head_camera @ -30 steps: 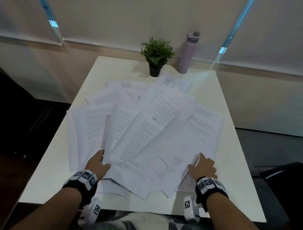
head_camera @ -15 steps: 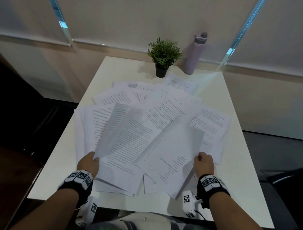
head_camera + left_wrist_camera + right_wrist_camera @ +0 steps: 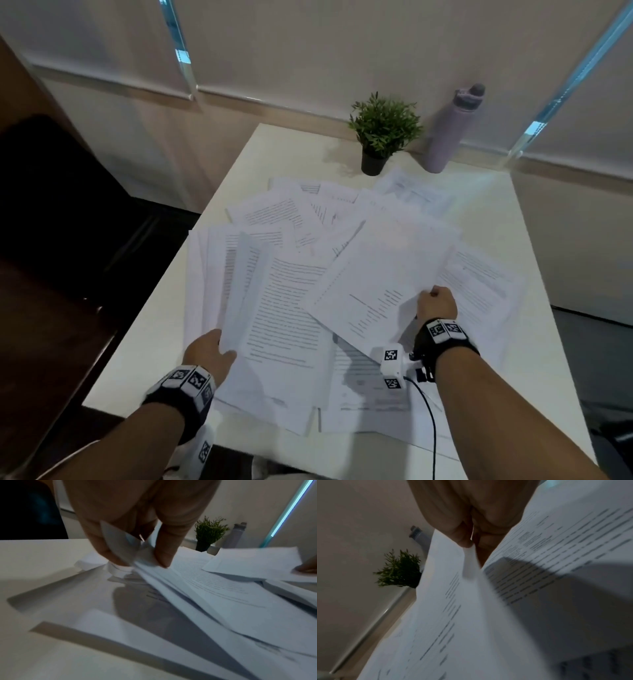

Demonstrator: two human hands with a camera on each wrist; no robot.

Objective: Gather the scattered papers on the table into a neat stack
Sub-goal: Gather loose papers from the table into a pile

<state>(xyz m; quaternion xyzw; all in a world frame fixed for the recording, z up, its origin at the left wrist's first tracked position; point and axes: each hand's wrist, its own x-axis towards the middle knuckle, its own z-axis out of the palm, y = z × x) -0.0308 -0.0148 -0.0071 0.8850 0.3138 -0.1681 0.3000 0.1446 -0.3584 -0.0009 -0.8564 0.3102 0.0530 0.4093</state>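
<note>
Several printed white papers (image 3: 308,219) lie fanned and overlapping across the white table (image 3: 147,349). My left hand (image 3: 209,353) pinches the near left corner of a bundle of sheets (image 3: 281,308) and lifts that edge; in the left wrist view its thumb and fingers (image 3: 106,550) pinch the sheets (image 3: 197,582). My right hand (image 3: 436,305) pinches the near corner of a raised sheet (image 3: 383,274), which is tilted above the pile. The right wrist view has the hand's fingers (image 3: 462,539) closed on that paper (image 3: 471,615).
A small potted plant (image 3: 383,132) and a lilac water bottle (image 3: 448,133) stand at the table's far edge by the wall. A dark chair (image 3: 51,205) sits left of the table. A cable (image 3: 430,421) hangs from my right wrist over the near papers.
Both hands have lifted their sheets off the pile. The right hand moved up and away from me with its sheet, and the left bundle's edge rose. The head view shifted left.
</note>
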